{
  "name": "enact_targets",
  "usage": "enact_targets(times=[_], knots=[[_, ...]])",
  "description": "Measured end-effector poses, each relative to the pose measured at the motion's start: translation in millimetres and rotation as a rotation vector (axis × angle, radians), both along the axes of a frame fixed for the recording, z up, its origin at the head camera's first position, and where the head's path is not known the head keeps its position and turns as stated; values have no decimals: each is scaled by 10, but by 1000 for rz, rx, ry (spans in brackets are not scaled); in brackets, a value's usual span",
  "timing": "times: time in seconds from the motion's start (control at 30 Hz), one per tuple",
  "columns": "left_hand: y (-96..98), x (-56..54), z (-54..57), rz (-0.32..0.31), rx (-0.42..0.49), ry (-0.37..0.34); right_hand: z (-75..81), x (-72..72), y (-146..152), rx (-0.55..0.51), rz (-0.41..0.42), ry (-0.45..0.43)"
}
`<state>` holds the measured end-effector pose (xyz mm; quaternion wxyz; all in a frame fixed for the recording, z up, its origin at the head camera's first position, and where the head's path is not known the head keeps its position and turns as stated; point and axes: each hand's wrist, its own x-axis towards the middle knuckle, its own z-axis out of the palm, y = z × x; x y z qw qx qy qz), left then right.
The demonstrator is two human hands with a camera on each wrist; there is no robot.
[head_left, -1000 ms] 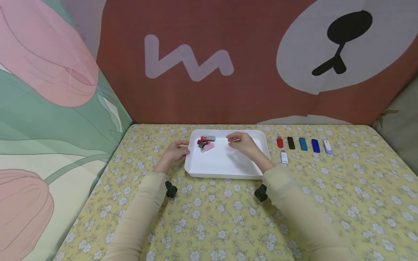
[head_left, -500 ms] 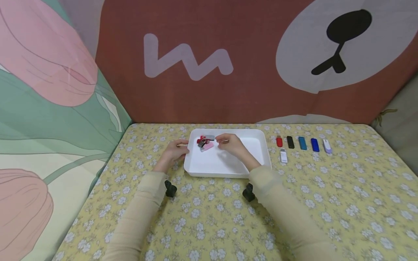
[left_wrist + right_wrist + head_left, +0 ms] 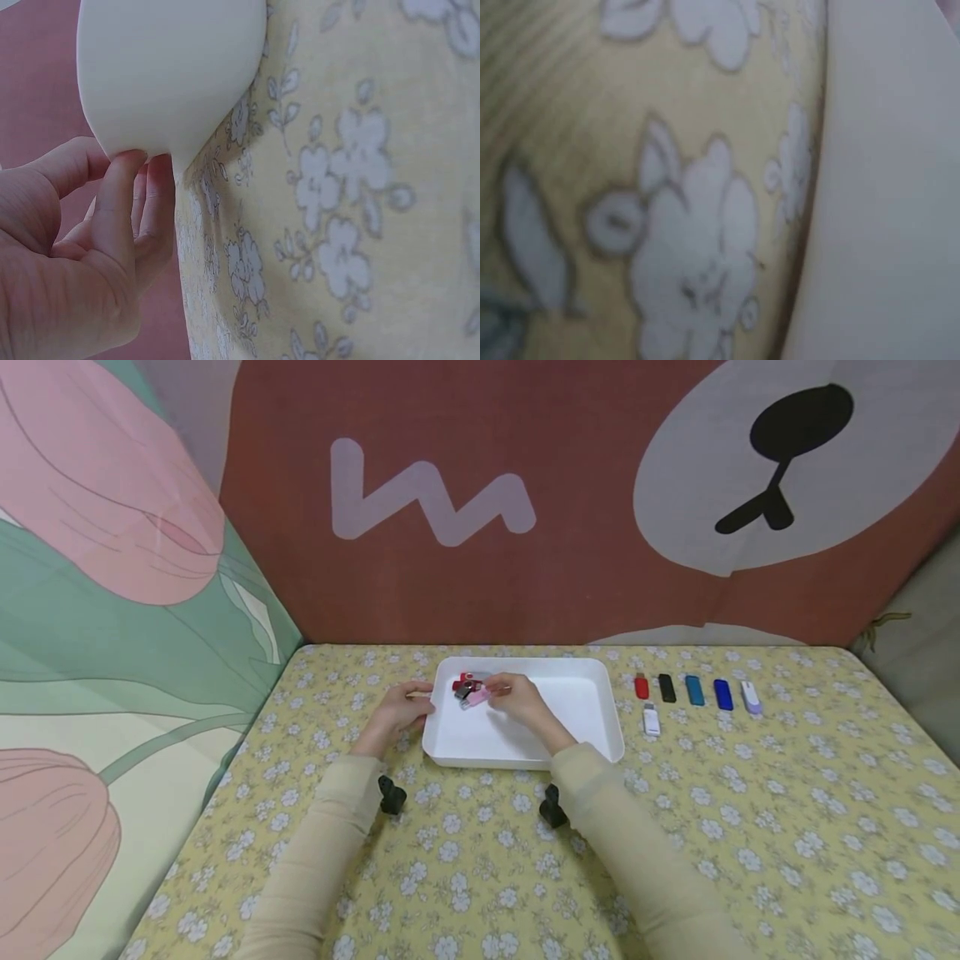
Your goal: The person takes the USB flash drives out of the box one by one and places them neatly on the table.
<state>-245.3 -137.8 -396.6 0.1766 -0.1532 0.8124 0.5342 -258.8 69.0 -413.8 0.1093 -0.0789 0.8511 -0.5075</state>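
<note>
A white rectangular tray sits on the table. My left hand holds its left end; in the left wrist view, the left hand has its thumb on the tray wall and the other fingers partly hidden behind it. My right hand is inside the tray, fingertips at the right end of a pink USB stick. Beside that lie a dark swivel USB stick and red ones; a grey one is mostly covered by my fingers. The right wrist view does not show the right hand.
Right of the tray, a row holds a red USB stick, a black one, a teal one, a blue one and a white-and-lilac one. A white one lies in front. Flowered cloth covers the table.
My right hand has moved left across the tray, up to the pink USB stick. The left hand stays at the tray's left end, and the sticks have not visibly moved.
</note>
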Motion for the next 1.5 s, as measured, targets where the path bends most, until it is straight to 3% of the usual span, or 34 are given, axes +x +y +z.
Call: enact_targets(times=[0.33,0.57,0.87,1.0,1.5], knots=[[2,5,12,-6,18,-1,-42,-18,-29,63,-30,-47],[0,-3,10,15,10,-9,-58,-39,-40,110,66,7],[15,7,7,-8,40,21,-36,5,-72,179,141,89],[10,1,12,1,37,5,-33,6,-74,221,131,104],[2,4,13,-2,35,-4,-89,-13,-75,250,95,32]])
